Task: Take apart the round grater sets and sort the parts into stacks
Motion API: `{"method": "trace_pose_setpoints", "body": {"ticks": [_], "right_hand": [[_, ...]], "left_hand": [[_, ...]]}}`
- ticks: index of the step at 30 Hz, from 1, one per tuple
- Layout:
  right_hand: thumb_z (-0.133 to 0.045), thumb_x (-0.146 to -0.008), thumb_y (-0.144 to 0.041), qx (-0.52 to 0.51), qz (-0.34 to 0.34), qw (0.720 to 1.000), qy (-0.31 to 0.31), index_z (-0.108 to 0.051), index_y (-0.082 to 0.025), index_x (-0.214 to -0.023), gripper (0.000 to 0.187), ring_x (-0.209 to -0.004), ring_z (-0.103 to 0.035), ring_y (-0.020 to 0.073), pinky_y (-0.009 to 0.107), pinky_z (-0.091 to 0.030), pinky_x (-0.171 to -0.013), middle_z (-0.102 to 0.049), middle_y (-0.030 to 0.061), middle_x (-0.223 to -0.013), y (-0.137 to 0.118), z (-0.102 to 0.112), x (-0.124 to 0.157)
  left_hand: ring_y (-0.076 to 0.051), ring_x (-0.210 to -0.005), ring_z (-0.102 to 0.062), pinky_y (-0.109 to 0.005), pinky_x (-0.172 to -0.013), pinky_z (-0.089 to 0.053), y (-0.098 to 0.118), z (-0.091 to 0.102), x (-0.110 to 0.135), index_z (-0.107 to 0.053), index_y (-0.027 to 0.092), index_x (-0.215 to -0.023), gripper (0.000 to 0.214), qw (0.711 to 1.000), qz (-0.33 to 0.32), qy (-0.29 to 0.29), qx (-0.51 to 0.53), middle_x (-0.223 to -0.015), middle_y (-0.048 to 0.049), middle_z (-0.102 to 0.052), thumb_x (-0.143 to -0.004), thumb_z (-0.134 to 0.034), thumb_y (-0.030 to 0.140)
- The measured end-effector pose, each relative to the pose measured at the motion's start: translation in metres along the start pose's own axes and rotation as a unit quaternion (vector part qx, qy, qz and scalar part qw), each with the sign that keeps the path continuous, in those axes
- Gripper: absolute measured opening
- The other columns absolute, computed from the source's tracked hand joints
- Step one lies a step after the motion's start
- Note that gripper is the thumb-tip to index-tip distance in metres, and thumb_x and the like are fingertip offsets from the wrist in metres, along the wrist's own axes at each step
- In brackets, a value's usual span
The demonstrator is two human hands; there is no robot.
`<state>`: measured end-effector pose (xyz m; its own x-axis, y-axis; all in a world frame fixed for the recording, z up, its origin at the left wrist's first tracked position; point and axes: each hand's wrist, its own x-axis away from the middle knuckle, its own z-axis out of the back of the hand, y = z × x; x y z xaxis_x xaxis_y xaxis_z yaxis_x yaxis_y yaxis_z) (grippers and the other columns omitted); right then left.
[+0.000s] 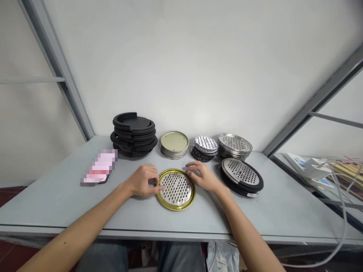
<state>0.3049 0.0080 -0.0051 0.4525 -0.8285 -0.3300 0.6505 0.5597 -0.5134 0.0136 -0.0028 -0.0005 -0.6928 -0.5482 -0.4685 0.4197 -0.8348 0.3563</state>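
Observation:
On the table before me lies a shallow round dish with a gold rim point(189, 202). A silver grater disc point(176, 189), full of slots, rests inside it. My left hand point(145, 181) is at the dish's left side, fingers curled by the rim and thumb reaching over onto the disc's edge. My right hand point(205, 176) is at the upper right rim, its fingers stretched out and slightly apart, with fingertips at the edge. Just right of that hand sits a black ring-shaped holder point(258, 183) with a perforated metal disc point(241, 172) on it.
Along the wall stand stacks of black holders point(134, 132), round lids point(174, 141), small grater discs point(206, 143) and rimmed grater plates point(235, 143). A phone point(100, 166), its screen blurred, lies left. A white cable point(343, 219) loops at the right edge.

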Motion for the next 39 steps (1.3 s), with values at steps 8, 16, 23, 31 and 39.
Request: {"method": "trace_pose_setpoints", "body": {"ticks": [8, 16, 23, 31, 39], "right_hand": [[-0.055, -0.086, -0.022, -0.013, 0.046, 0.999, -0.007, -0.075, -0.020, -0.090, 0.020, -0.105, -0.061, 0.0238, 0.042, -0.046, -0.096, -0.068, 0.0086, -0.111, -0.003, 0.006, 0.003], [-0.051, -0.090, -0.025, 0.003, 0.036, 0.998, -0.044, -0.072, -0.018, -0.104, 0.026, -0.104, -0.061, 0.0244, 0.042, -0.046, -0.096, -0.067, 0.0109, -0.113, -0.005, -0.003, 0.000], [-0.053, -0.089, -0.028, -0.045, -0.008, 0.998, -0.032, -0.069, -0.014, -0.108, 0.029, -0.116, -0.056, 0.0266, 0.042, -0.042, -0.104, -0.059, 0.0157, -0.125, -0.004, -0.016, -0.003], [-0.061, -0.081, -0.027, -0.107, -0.047, 0.992, -0.039, -0.070, -0.014, -0.107, 0.030, -0.120, -0.054, 0.0289, 0.046, -0.039, -0.107, -0.056, 0.0163, -0.131, -0.004, -0.017, -0.004], [-0.060, -0.084, -0.031, -0.051, -0.009, 0.998, -0.048, -0.069, -0.015, -0.106, 0.029, -0.116, -0.056, 0.0281, 0.044, -0.043, -0.102, -0.057, 0.0151, -0.128, -0.009, -0.016, -0.001]], "left_hand": [[-0.036, -0.130, -0.042, -0.047, -0.109, -0.032, 0.003, -0.004, -0.003, -0.034, 0.016, -0.146, 0.109, 0.996, 0.010, -0.092, -0.014, -0.144, -0.0161, -0.045, -0.060, -0.075, 0.068], [-0.039, -0.135, -0.036, -0.050, -0.111, -0.030, -0.006, -0.016, 0.000, -0.035, 0.015, -0.146, 0.110, 0.988, 0.094, -0.110, -0.054, -0.146, -0.0166, -0.043, -0.061, -0.066, 0.078], [-0.039, -0.130, -0.040, -0.049, -0.107, -0.035, -0.002, -0.019, -0.002, -0.041, 0.015, -0.142, 0.112, 0.986, 0.122, -0.075, -0.079, -0.137, -0.0182, -0.052, -0.055, -0.066, 0.082], [-0.040, -0.120, -0.047, -0.051, -0.101, -0.039, -0.001, -0.018, -0.003, -0.051, 0.014, -0.134, 0.111, 0.987, 0.121, -0.049, -0.098, -0.126, -0.0191, -0.058, -0.049, -0.068, 0.083], [-0.040, -0.114, -0.051, -0.053, -0.098, -0.040, -0.001, -0.018, -0.003, -0.061, 0.016, -0.123, 0.099, 0.990, 0.101, -0.033, -0.093, -0.120, -0.0183, -0.061, -0.050, -0.069, 0.082]]}}
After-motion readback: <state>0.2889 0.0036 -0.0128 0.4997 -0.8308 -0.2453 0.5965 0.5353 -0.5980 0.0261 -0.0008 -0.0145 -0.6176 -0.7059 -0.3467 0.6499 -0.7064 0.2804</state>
